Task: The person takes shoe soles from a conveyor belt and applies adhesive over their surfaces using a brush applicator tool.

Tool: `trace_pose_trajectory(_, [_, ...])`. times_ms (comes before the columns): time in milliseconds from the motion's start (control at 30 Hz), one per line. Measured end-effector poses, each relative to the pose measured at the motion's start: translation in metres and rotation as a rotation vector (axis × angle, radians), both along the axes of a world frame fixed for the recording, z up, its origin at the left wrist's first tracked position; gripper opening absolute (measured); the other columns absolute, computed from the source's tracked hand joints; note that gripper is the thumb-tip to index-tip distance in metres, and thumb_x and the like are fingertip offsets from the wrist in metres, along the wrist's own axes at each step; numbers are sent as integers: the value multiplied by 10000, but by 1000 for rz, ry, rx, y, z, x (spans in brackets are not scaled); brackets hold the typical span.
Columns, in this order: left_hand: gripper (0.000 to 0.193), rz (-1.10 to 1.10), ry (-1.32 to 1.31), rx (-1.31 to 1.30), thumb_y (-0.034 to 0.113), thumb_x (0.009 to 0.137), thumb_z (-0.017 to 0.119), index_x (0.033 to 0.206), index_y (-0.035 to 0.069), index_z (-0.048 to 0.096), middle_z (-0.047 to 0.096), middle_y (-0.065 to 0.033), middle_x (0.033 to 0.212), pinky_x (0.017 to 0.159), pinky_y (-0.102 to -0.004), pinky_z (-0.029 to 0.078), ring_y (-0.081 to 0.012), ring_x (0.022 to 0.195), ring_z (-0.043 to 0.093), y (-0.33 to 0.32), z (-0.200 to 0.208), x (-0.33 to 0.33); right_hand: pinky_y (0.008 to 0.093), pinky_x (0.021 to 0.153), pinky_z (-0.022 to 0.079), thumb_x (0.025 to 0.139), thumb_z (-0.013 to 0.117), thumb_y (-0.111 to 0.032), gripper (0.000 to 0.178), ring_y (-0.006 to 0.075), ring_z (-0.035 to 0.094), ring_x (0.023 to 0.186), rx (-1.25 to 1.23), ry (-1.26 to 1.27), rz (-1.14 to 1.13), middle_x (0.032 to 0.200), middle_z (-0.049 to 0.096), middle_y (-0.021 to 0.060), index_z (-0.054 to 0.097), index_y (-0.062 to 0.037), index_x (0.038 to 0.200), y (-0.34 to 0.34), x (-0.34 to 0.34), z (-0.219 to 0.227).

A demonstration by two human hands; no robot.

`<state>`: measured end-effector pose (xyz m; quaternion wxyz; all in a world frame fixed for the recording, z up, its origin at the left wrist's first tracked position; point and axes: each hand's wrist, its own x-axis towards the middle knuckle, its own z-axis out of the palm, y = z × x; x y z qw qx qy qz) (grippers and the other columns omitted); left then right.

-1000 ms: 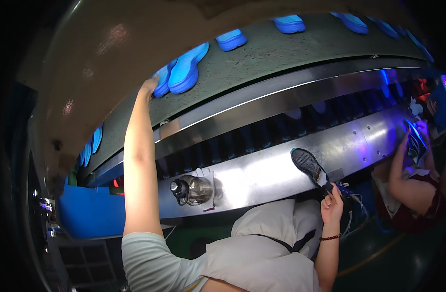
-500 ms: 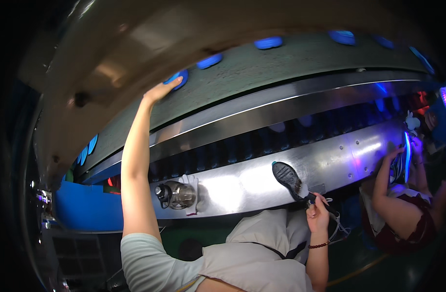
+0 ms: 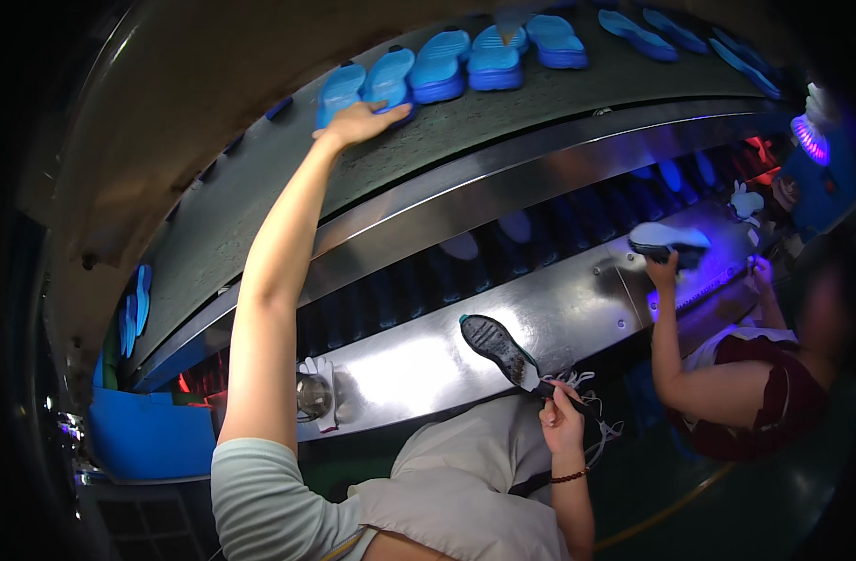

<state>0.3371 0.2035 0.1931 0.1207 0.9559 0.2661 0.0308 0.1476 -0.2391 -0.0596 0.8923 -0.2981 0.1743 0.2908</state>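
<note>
On the green conveyor belt [image 3: 419, 159], a row of blue shoe soles [image 3: 439, 67] lies side by side. My left hand [image 3: 358, 123] reaches up to the near end of one blue sole [image 3: 388, 77], its thumb along the edge and its other fingers partly hidden. My right hand [image 3: 563, 423] is closed round the dark handle of a small brush [image 3: 533, 381]. The brush's pale head is at the heel of a dark shoe [image 3: 492, 338], which rests bottom up on the metal shelf in front of my lap. White laces [image 3: 582, 379] trail beside that hand.
A metal shelf [image 3: 400, 374] runs below the belt, with a glass bottle [image 3: 313, 397] and a white glove [image 3: 323, 374] at left. A blue bin [image 3: 152, 435] stands at far left. To the right, a co-worker's hand [image 3: 664, 271] holds a shoe [image 3: 669, 241].
The view has shifted, showing more of the soles. My left hand is now at a row of soles pressed close together. My right hand keeps the brush; the co-worker now holds up a shoe.
</note>
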Motion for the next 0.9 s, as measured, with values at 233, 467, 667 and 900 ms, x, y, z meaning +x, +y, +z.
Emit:
trace_pose_trajectory(233, [449, -35, -259, 229, 453, 755, 572, 970, 61, 608, 614, -157, 944, 769, -384, 455, -290, 891, 590, -2, 7, -78, 215, 428, 328, 858, 489, -83, 136, 93, 431, 488, -39, -106, 141, 859, 595, 79, 543, -22, 968, 35, 11, 13])
trace_pose_trajectory(467, [236, -29, -1184, -41, 197, 761, 622, 638, 25, 516, 539, -121, 867, 783, -332, 385, -232, 838, 495, -33, -34, -258, 196, 525, 416, 862, 502, -129, 205, 106, 524, 637, -94, -165, 186, 900, 578, 64, 531, -15, 1029, 67, 35, 39])
trace_pose_trajectory(667, [530, 179, -1185, -1888, 5, 693, 581, 1186, 0, 387, 533, -106, 1064, 820, -327, 471, -202, 943, 558, -77, -80, -368, 227, 665, 454, 863, 473, -94, 242, 134, 539, 772, 1, -366, 372, 944, 576, 81, 500, 10, 1080, 103, 57, 48])
trace_pose_trajectory(900, [966, -574, -918, -2454, 685, 696, 476, 1361, 64, 152, 342, -247, 1280, 920, -582, 303, -403, 1177, 355, -127, -143, -419, 243, 731, 451, 860, 479, -62, 273, 144, 525, 812, -26, -540, 367, 1106, 519, 122, 470, 23, 1119, 116, 45, 77])
